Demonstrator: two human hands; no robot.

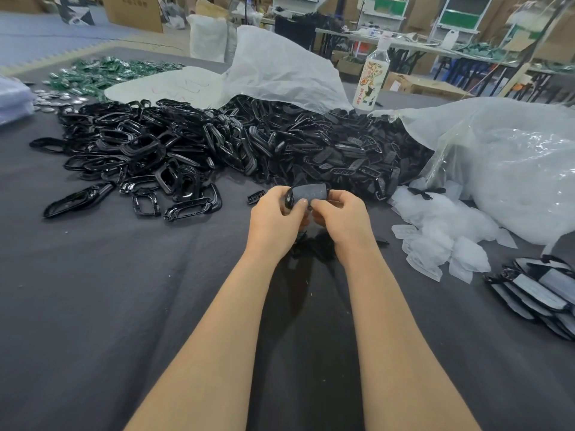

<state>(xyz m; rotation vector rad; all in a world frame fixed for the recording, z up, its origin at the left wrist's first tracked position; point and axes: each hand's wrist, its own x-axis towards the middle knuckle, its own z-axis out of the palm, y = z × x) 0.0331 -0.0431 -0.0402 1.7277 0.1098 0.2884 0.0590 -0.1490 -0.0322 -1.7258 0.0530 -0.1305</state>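
Both hands hold one small black plastic shell with a grey face (308, 193) above a dark cloth-covered table (109, 290). My left hand (275, 217) grips its left end, thumb pressed on the grey face. My right hand (339, 214) pinches its right end with curled fingers. Just beyond the hands lies a big heap of glossy black plastic frames (149, 157) on the left and black button pads (348, 157) on the right. The underside of the held piece is hidden by my fingers.
Clear film pieces (441, 234) lie right of my hands beside a large plastic bag (513, 169). A stack of finished grey-faced pieces (541, 293) sits at the right edge. A bottle (371, 79), green circuit boards (102, 74) and round metal discs (57, 99) stand farther back.
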